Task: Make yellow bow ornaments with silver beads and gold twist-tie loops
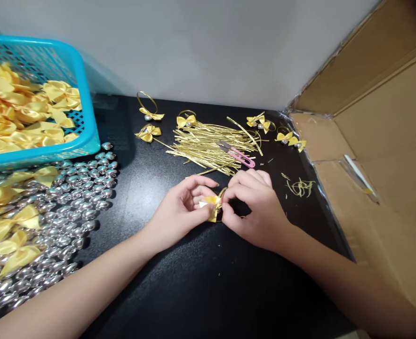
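Between my two hands is a yellow ribbon bow (213, 213) just above the black tabletop. My left hand (187, 202) pinches it between thumb and fingers. With thumb and index finger pressed together, my right hand (252, 202) grips a thin gold twist tie (223, 192) that loops up at the bow. The right fingertips partly hide where tie and bow meet. Just beyond my hands lies a pile of gold twist ties (208, 143), with pink-handled thread snips (241, 155) on top.
A blue basket (88, 108) of yellow bows stands at left, above many silver beads (88, 202) and loose bows (13, 223). Finished-looking bows with beads (148, 134) lie along the back. Tie scraps (300, 187) are at right. A cardboard wall (380, 117) bounds the right side.
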The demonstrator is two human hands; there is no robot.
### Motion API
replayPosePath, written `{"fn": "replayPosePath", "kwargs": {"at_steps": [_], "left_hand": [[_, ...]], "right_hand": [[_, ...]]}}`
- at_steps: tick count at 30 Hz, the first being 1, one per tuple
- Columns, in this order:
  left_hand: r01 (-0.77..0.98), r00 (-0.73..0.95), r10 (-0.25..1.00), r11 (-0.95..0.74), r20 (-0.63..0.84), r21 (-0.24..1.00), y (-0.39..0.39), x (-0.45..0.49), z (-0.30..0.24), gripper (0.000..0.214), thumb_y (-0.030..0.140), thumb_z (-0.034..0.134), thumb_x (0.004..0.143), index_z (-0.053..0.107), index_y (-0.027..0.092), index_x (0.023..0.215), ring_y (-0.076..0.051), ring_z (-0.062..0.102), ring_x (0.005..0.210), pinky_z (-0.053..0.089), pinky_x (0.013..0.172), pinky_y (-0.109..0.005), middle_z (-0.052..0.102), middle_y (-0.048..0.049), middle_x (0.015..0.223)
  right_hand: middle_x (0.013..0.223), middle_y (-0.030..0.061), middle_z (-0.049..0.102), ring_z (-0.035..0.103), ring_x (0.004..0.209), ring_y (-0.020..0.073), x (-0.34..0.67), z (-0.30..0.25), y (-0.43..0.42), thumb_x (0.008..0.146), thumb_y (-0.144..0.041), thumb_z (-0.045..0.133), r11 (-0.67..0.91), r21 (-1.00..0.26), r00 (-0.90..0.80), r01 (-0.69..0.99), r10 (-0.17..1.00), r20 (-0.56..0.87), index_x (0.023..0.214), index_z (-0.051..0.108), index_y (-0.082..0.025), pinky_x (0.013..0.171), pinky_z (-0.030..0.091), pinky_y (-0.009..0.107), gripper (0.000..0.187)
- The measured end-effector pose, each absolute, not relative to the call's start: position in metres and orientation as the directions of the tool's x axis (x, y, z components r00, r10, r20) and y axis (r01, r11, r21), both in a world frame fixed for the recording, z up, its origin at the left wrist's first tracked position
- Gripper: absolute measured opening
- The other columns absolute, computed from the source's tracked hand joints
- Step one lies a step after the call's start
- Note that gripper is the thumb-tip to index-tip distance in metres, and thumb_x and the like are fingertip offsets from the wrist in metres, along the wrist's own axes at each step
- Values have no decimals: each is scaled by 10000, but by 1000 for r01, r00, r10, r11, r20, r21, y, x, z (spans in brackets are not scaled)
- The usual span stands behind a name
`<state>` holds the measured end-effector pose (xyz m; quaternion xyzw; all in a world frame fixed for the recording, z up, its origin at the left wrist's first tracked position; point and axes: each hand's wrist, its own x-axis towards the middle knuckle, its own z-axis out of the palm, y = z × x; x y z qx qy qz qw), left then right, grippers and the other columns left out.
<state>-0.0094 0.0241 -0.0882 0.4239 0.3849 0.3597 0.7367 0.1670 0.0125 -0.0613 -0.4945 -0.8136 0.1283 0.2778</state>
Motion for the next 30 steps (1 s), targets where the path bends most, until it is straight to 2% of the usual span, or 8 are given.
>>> {"fn": "replayPosePath", "kwargs": {"at_steps": [5,9,12,15,18,25,30], "left_hand": [[-219,449,857,379,-252,899,24,-10,-90,329,86,682,738,565,147,1040,-57,587,631,464,612,-170,651,25,764],[-244,461,853,388,-246,889,24,-10,-90,316,79,685,743,569,151,1029,-55,595,635,478,616,-164,646,34,754],[-250,457,854,391,-248,886,24,-10,-91,314,77,690,741,568,148,1022,-55,599,641,484,628,-163,646,35,743],[-236,446,859,385,-252,892,24,-10,-91,324,77,693,738,568,147,1029,-51,584,625,476,618,-159,646,35,737],[-232,445,859,384,-254,894,25,-10,-90,320,85,700,740,571,145,1027,-47,575,605,468,600,-151,648,35,730],[-304,442,862,404,-248,863,26,-11,-92,306,131,741,744,586,147,1007,-35,579,603,472,593,-124,627,52,698],[-325,449,862,402,-234,856,25,-11,-95,312,154,759,738,597,155,1004,-30,577,598,474,589,-115,617,61,695]], "right_hand": [[770,-17,608,527,772,149,172,-56,14,738,-172,600,531,-460,-429,712,847,313,713,619,-190,807,295,368,36],[793,-22,624,523,793,159,175,-54,16,760,-224,625,608,-352,-503,712,791,349,770,643,-211,864,274,404,25],[772,-30,633,507,781,157,176,-54,17,818,-210,586,646,-235,-554,726,752,357,708,619,-207,878,256,418,115],[755,-31,632,497,766,156,176,-54,17,855,-187,549,658,-193,-572,728,738,356,698,614,-205,875,250,420,171],[808,-14,633,509,799,166,175,-52,16,869,-204,550,635,-247,-558,731,766,319,737,618,-196,870,253,416,149],[937,26,573,516,933,180,175,-50,17,923,-184,468,503,-508,-512,699,848,137,871,592,-192,853,287,382,135],[949,26,562,513,957,180,177,-49,19,910,-210,498,488,-539,-507,687,853,127,893,602,-196,882,288,383,107]]}}
